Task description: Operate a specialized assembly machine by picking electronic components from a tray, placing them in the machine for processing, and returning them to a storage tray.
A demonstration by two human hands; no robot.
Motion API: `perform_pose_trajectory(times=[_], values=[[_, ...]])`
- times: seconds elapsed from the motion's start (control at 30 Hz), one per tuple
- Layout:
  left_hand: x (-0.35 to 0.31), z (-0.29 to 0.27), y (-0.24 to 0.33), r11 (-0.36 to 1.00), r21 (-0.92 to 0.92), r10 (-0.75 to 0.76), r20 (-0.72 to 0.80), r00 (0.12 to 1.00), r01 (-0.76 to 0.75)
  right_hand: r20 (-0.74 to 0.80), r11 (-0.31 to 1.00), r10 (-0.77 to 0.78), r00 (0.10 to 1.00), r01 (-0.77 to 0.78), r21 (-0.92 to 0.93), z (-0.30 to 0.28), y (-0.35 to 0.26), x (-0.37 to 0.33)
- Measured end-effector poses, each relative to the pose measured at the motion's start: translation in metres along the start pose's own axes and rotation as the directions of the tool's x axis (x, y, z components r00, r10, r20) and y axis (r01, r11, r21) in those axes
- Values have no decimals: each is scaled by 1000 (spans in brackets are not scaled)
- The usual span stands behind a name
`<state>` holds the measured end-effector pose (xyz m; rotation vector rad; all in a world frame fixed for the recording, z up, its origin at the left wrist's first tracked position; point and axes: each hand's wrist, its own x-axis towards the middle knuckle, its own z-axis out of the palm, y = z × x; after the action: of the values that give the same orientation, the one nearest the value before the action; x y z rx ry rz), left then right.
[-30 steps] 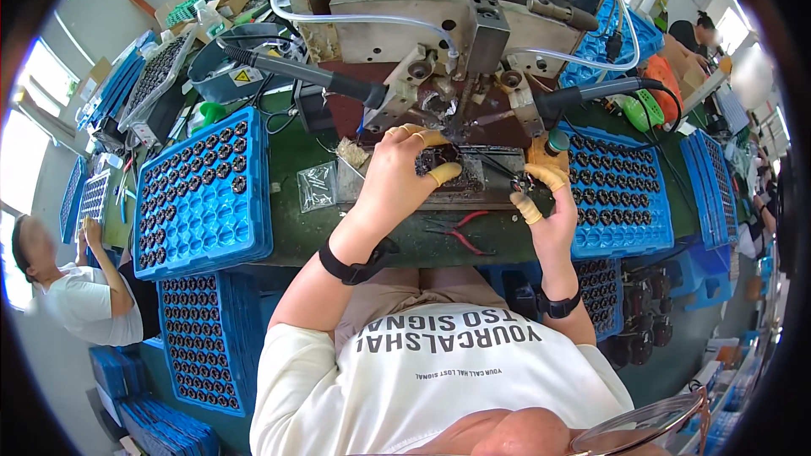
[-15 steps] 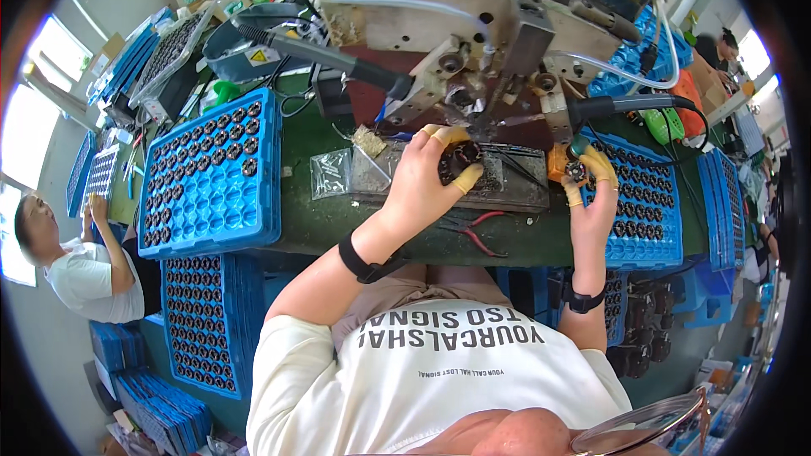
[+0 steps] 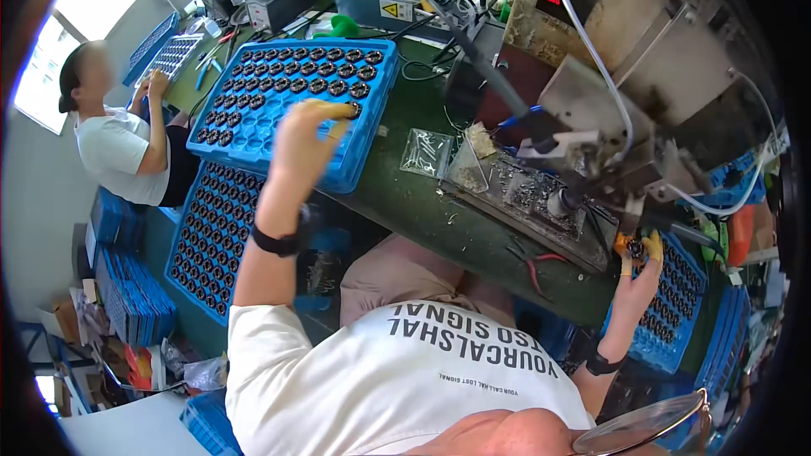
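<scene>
Green workbench [image 3: 422, 194] under a grey press machine [image 3: 642, 76], blue part trays at both sides. Left hand [image 3: 302, 139] raised over the left blue tray [image 3: 253, 131], yellow-capped fingers [image 3: 336, 108] loosely curled above a small black part [image 3: 355, 107]; actual grip on it impossible to tell. Right hand [image 3: 638, 263] at the right blue tray [image 3: 676, 304], fingers pinched around a small dark round component [image 3: 632, 247].

Red-handled pliers [image 3: 541, 263] and clear plastic bag [image 3: 427, 151] on green bench [image 3: 405, 203]; seated co-worker [image 3: 118, 148] beyond.

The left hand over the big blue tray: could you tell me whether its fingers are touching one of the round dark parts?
Cannot tell. In the head view the left hand reaches over the blue tray and its fingertips overlap a round dark part, but contact is not plain.
</scene>
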<state>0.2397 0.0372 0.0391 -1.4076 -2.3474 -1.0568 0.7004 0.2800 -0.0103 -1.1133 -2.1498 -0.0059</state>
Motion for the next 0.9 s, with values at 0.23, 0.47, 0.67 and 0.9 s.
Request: perform_pose_trajectory(times=[0.23,0.47,0.67,0.9], values=[[28,-30,-75,982,61,-188,293,938,178,26,923,147,989,-146,357,-18,35,0],[72,19,-62,974,118,118,468,876,-194,196,813,409,891,-453,365,-93,76,-27],[69,29,-90,981,125,88,404,910,-151,-122,821,545,830,-499,277,-177,180,-53],[77,13,-83,999,44,3,327,945,-18,40,746,665,746,-660,-89,-155,277,-77]])
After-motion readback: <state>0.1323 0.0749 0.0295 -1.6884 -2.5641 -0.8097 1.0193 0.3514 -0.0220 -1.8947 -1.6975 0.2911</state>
